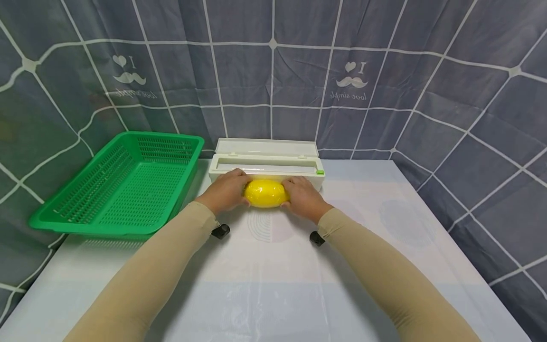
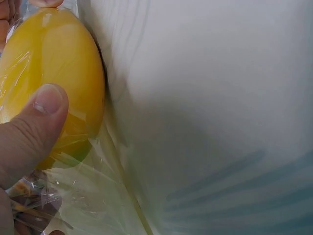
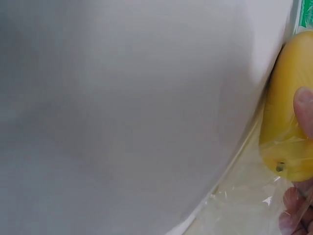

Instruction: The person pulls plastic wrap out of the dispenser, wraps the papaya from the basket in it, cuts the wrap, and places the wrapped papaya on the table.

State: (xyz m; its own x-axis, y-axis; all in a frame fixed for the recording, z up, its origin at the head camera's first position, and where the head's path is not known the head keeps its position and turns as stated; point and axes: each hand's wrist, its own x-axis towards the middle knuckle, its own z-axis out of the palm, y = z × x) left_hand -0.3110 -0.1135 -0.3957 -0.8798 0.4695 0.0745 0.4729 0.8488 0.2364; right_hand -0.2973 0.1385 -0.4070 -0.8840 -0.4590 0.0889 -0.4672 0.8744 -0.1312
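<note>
A yellow, mango-like fruit (image 1: 267,193) lies on its side against the front of a white cling film dispenser (image 1: 268,171). Clear cling film (image 2: 95,196) covers the fruit and spreads past its ends in creases. My left hand (image 1: 228,190) holds one end of it, the thumb pressed over the film. At the other end my right hand (image 1: 305,196) grips the fruit, its thumb on the near side. Through the film, the right wrist view shows a small dark stem spot. Most fingers of both hands are hidden behind the fruit and film.
The dispenser's lid (image 1: 267,146) stands raised at the back, and a green slider (image 1: 320,172) sits at its right end. A green perforated basket (image 1: 141,183) stands to the left. A pale patterned cloth (image 1: 265,275) covers the table; grey checked curtains (image 1: 239,71) hang behind.
</note>
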